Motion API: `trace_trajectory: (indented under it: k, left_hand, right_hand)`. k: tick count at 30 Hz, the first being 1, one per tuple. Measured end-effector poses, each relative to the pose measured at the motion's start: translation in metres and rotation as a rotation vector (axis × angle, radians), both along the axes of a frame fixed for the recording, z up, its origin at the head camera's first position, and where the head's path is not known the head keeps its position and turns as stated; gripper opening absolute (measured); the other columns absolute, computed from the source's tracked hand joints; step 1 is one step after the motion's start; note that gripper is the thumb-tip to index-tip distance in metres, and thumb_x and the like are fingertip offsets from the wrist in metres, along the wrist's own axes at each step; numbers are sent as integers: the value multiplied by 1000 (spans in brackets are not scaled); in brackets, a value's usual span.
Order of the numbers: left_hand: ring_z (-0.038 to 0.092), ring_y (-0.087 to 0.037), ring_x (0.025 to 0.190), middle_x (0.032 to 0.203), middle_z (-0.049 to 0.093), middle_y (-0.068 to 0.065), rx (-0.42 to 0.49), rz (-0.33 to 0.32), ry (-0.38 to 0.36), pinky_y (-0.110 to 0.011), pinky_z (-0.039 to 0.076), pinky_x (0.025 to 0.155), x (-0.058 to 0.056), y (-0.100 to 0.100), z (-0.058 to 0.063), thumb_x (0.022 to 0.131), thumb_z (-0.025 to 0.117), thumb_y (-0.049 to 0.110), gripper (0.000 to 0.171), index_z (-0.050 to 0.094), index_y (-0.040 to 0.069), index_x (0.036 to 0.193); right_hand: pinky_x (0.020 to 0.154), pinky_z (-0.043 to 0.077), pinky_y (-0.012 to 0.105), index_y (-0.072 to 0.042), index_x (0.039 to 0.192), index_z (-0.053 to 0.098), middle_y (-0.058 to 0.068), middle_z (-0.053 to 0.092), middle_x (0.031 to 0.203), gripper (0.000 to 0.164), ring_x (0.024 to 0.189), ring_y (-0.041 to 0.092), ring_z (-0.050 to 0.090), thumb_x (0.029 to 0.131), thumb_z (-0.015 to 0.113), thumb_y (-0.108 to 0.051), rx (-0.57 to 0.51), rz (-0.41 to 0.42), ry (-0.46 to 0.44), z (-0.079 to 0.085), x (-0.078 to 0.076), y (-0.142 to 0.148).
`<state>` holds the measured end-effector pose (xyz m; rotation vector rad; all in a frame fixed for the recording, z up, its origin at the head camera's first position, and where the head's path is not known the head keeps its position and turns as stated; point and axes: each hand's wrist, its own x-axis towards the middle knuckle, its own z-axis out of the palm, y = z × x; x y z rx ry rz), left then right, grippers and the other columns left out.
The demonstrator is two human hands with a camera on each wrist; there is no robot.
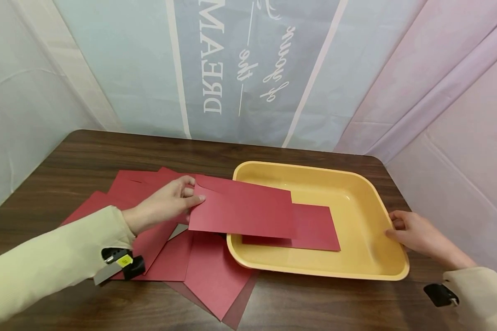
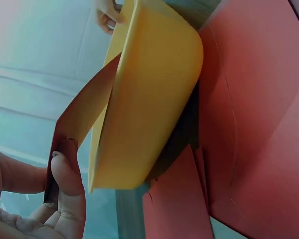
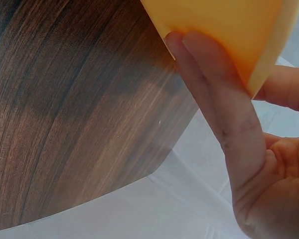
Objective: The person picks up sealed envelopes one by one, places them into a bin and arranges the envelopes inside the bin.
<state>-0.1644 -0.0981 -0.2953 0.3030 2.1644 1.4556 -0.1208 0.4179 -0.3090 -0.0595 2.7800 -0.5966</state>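
My left hand (image 1: 165,204) pinches the near-left end of a red envelope (image 1: 242,209) between thumb and fingers. This envelope slants over the left rim of a yellow plastic tub (image 1: 368,216), overlapping another red envelope (image 1: 319,227) on the tub's floor. In the left wrist view the held envelope (image 2: 87,107) is seen nearly edge-on, bowed between my thumb and fingers and reaching past the tub's rim (image 2: 132,45). At the tub's right side, my right hand (image 1: 422,236) grips the rim. The right wrist view has its fingers (image 3: 229,99) under the wall, thumb on the other side.
Several red envelopes (image 1: 215,276) lie spread and overlapping left of the tub, some beneath my left forearm. A pale grey patch (image 1: 178,231) shows among them. The dark wooden table (image 1: 306,299) ends at a printed cloth backdrop (image 1: 240,69) behind and pale cloth at both sides.
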Motion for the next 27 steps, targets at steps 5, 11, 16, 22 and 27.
trace_trajectory:
  k: [5,11,16,22,27]
  left_hand:
    - [58,-12,63,83,65,-5,-7,-22,22,-31,47,75,-3,10,0,98,53,14,44,27,-5,128]
    - [61,-12,61,93,68,-12,21,-51,25,-30,49,77,-6,23,-2,98,53,12,40,30,-6,125]
    - [61,-12,62,99,69,-15,12,-62,30,-29,49,79,-8,34,-2,98,53,11,36,33,-6,122]
    - [61,-13,61,105,68,-17,10,-82,21,-30,50,78,-12,51,0,97,54,12,33,37,-4,120]
    - [60,-12,58,102,68,-18,23,-96,-7,-30,52,74,-15,69,3,97,55,10,34,35,-3,122]
  right_hand:
    - [57,50,23,15,105,53,24,70,91,31,67,8,64,86,63,-7,22,15,29,-3,1,2]
    - [56,52,25,16,107,51,25,69,93,32,68,11,65,87,61,-7,3,4,5,-4,0,2]
    - [56,53,26,18,109,49,27,69,94,33,69,13,66,88,60,-6,-24,-3,-16,-3,1,1]
    - [56,53,26,18,110,49,27,68,94,34,68,12,66,88,60,-5,-29,-1,-17,-3,0,1]
    - [56,53,26,19,111,49,29,68,95,35,69,13,67,88,61,-5,-14,3,-8,-3,-1,2]
